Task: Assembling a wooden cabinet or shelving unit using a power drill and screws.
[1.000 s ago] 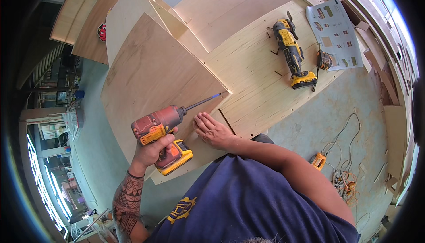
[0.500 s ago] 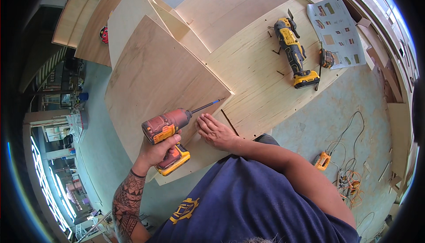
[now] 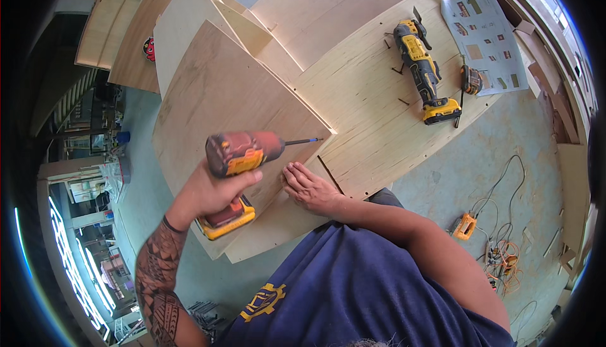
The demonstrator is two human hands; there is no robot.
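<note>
Wrapping round the handle of a red cordless impact driver, the left hand has a full, closed grip, thumb laid along the near side, presumably to keep the body from twisting. And look at the line of it: the driver lies nearly level over the plywood panel, its long bit pointing right to a dark spot by the panel's corner; whether the tip sits in a screw head is too small to tell. Over to the right hand, flat, fingers together, clasping nothing that shows, pressed down near that same corner, seemingly to steady the wood while staying clear of the bit. Beyond the panel's edge, on the pale plywood board, a yellow-and-black oscillating multi-tool lies with loose screws beside it, near enough, I'd judge, to be picked up without a step. What looks like a tape measure sits at the lower edge of a printed sheet, perhaps weighing it down. Down on the floor, well apart, a yellow tool rests among tangled cords.
</note>
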